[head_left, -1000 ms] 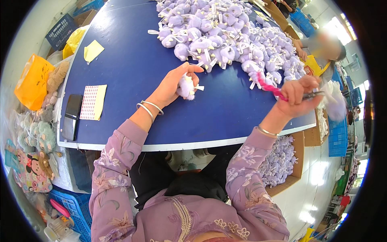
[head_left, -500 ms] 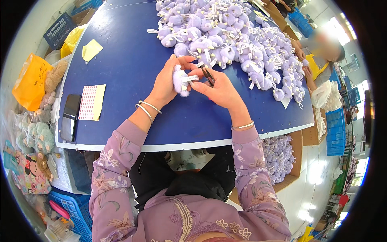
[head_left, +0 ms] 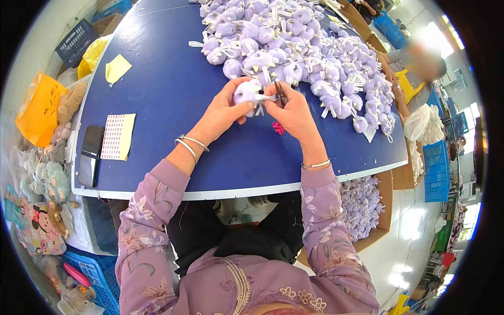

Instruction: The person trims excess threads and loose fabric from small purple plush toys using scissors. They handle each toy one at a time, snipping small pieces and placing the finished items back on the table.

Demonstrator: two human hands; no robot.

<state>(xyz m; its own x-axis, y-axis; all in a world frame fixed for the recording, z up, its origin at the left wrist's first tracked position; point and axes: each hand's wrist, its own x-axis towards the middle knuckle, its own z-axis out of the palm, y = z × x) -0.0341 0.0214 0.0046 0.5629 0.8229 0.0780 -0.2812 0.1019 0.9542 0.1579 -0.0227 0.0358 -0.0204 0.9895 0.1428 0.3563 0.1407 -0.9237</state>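
My left hand (head_left: 224, 111) is closed round a small lilac plush toy (head_left: 244, 93), its fingertips and thumb pressing the fluffy body. From the toy's side a white ribbon tag (head_left: 266, 97) stretches to my right hand (head_left: 292, 114), whose thumb and fingers pinch its end. That same hand also holds dark-bladed scissors (head_left: 281, 93), the blades pointing up and away from me. Something bright pink (head_left: 278, 127) shows just below the right palm; whether it is the scissors' handle I cannot tell. Beyond both hands lies a large heap of matching lilac plush toys (head_left: 294, 42) with white loops and tags.
The blue table (head_left: 163, 68) has a white edge. At left lie a black phone (head_left: 90, 156), a sticker sheet (head_left: 117, 137) and a yellow paper (head_left: 117, 69). A cardboard box (head_left: 386, 205) of lilac toys stands below, right. A co-worker (head_left: 415, 79) sits across at right.
The plush toy has turned and moved slightly right in my left hand. Its tag is now drawn out sideways between my hands. The pink thing shows more fully under my right hand.
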